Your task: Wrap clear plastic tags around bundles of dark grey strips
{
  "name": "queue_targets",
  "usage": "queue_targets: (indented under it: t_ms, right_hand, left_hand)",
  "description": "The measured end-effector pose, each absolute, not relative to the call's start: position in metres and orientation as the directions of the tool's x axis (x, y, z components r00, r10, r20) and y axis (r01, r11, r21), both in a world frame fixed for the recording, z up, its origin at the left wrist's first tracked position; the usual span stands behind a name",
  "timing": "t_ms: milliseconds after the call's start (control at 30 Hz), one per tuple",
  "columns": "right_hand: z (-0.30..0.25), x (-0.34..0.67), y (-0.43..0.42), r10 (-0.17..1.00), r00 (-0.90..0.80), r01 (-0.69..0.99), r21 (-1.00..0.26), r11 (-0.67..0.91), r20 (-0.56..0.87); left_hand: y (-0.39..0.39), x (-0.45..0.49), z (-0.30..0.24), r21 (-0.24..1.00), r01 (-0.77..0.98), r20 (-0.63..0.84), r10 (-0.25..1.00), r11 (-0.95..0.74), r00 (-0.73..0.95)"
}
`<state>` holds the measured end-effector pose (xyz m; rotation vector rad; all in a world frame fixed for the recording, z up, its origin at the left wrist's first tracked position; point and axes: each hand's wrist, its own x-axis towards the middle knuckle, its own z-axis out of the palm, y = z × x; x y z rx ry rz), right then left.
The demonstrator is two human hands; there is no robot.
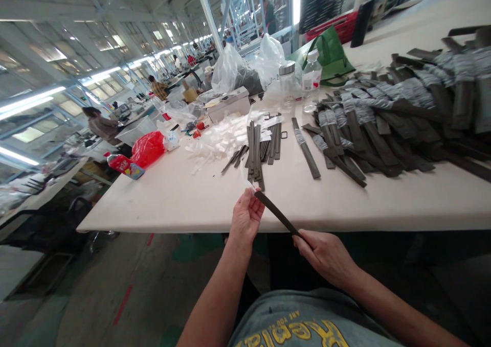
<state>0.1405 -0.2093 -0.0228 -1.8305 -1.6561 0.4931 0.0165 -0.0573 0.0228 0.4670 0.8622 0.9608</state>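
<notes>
My right hand (326, 255) grips one end of a dark grey-brown flat strap (278, 213), which slants up and left over the table's front edge. At the strap's other end, the curled fingers of my left hand (247, 214) pinch a small piece of clear plastic film (250, 185). Whether those fingers also touch the strap, I cannot tell. Just beyond my left hand lies a small pile of similar loose straps (255, 153). To its right, a single strap with a pale wrap (306, 150) rests by itself.
A large heap of wrapped strap bundles (383, 117) covers the table's right side. Clear film scraps (218, 140), a white box (229, 105), two clear bottles (311, 81) and a green bag (330, 55) stand farther back. A red bag (149, 149) and red-labelled bottle (125, 165) lie left. People sit beyond.
</notes>
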Motion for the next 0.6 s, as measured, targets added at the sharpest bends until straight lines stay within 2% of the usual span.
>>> queue_targets:
  t_ms: [600]
  right_hand:
    - [-0.0312,0.1340,-0.2078,0.989,0.126,0.785,-0.617,-0.055,0.072]
  left_hand:
    - [-0.0613,0.0176,0.0174,0.754,-0.509,-0.337,0.909,0.416,0.244]
